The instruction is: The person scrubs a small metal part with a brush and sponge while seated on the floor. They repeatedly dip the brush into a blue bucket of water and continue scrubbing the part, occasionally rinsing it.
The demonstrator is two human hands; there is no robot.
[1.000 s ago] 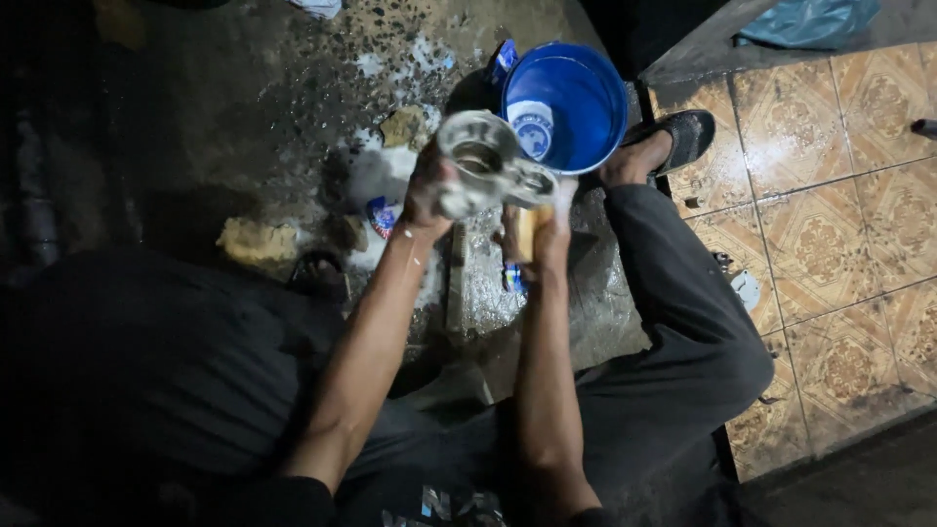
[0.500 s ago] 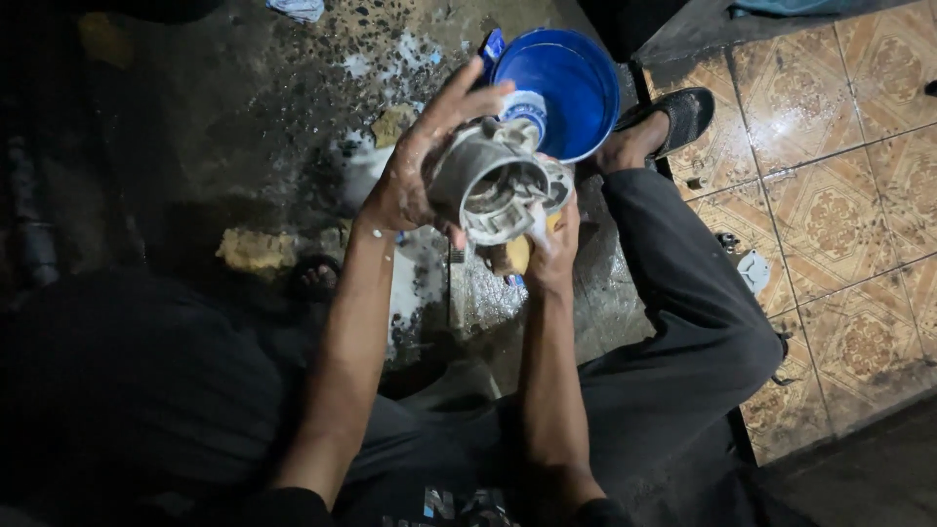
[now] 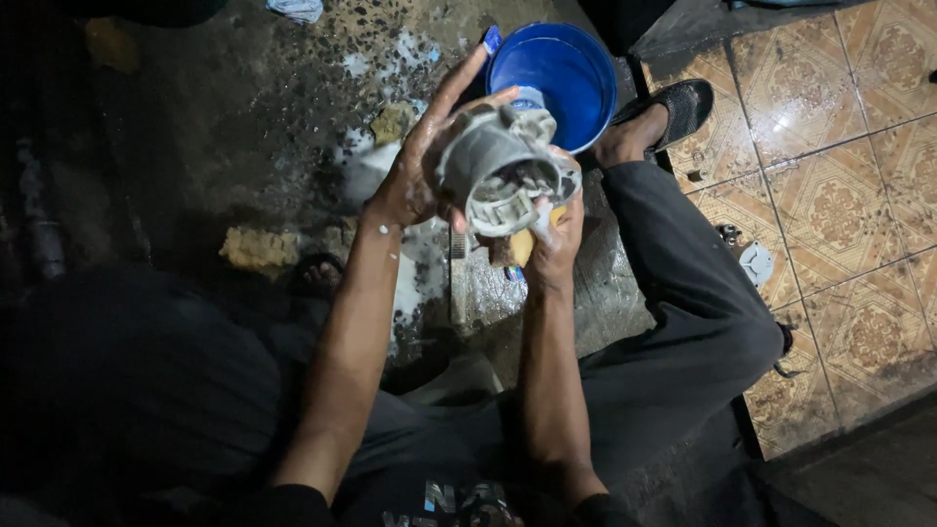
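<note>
The left hand (image 3: 415,181) cups the grey metal housing (image 3: 503,171) above the blue bucket (image 3: 556,83), fingers spread around it. The right hand (image 3: 556,244) closes beneath, pinching a yellow sponge (image 3: 524,244). Soapy wetness could let the housing slip onto the concrete floor (image 3: 244,127).

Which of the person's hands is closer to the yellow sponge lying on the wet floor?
Left. The left hand grips the grey metal part up and to the right of the yellow sponge; the right hand holds the part's other side, farther away.
</note>
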